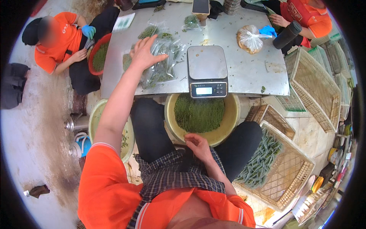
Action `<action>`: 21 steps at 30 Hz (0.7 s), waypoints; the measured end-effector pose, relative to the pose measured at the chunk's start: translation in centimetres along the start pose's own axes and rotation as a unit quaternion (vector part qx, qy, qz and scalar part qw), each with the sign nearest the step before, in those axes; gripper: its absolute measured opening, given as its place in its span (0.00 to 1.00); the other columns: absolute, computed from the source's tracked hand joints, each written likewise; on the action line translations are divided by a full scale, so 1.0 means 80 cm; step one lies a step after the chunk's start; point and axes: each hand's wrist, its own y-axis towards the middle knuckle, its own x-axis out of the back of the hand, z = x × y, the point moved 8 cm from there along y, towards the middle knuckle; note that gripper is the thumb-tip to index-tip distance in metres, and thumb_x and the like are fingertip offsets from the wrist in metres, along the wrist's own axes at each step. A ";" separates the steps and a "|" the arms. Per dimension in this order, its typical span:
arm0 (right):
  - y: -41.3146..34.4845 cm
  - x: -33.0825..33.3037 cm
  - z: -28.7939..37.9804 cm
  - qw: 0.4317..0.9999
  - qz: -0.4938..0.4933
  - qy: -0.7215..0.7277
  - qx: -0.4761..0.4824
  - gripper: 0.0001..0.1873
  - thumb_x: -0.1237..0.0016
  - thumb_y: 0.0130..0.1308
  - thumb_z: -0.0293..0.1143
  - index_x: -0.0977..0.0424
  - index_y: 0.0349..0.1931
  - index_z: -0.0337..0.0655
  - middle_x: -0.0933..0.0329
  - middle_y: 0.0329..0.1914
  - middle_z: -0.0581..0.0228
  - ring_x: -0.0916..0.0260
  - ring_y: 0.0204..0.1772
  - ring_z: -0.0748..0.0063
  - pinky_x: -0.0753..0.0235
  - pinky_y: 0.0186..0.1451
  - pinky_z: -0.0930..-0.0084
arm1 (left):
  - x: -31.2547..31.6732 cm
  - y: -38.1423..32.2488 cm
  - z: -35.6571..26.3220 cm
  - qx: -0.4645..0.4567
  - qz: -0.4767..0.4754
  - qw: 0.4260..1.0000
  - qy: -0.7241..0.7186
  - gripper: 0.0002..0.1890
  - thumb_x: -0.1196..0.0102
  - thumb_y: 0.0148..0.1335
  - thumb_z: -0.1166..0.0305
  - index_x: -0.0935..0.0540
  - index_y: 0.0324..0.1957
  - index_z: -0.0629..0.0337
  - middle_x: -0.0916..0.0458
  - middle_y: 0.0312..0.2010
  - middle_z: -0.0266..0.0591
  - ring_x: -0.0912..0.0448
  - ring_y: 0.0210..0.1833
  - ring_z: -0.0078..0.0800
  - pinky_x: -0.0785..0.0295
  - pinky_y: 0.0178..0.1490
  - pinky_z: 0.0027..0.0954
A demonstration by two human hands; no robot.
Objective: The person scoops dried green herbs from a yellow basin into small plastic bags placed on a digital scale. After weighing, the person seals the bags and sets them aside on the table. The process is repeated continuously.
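Observation:
My left hand reaches over the left part of the metal table, fingers spread, above clear plastic bags with small green buds or peppercorn-like produce inside. Whether its fingertips touch the bags I cannot tell. My right hand hovers at the near rim of a round cream basin, its fingers loosely curled with nothing visible in them. Dark green produce fills much of the basin, which stands between my knees. A digital kitchen scale with a bare steel plate sits at the table's front edge, its display lit.
Beside my right knee, a plastic crate holds many filled bags. Another basin stands left. Co-workers sit at the left and upper right. On the table lie a tied bag, black bottle and phone.

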 end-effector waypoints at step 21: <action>0.013 0.050 -0.009 0.998 -0.058 0.019 -0.035 0.13 0.49 0.67 0.26 0.26 0.51 0.35 0.22 0.43 0.70 0.26 0.46 0.81 0.26 0.50 0.80 | -0.249 0.282 -0.107 0.104 0.187 0.977 -0.016 0.44 0.31 0.44 0.51 0.34 0.64 0.51 0.23 0.57 0.45 0.25 0.60 0.41 0.32 0.62 0.44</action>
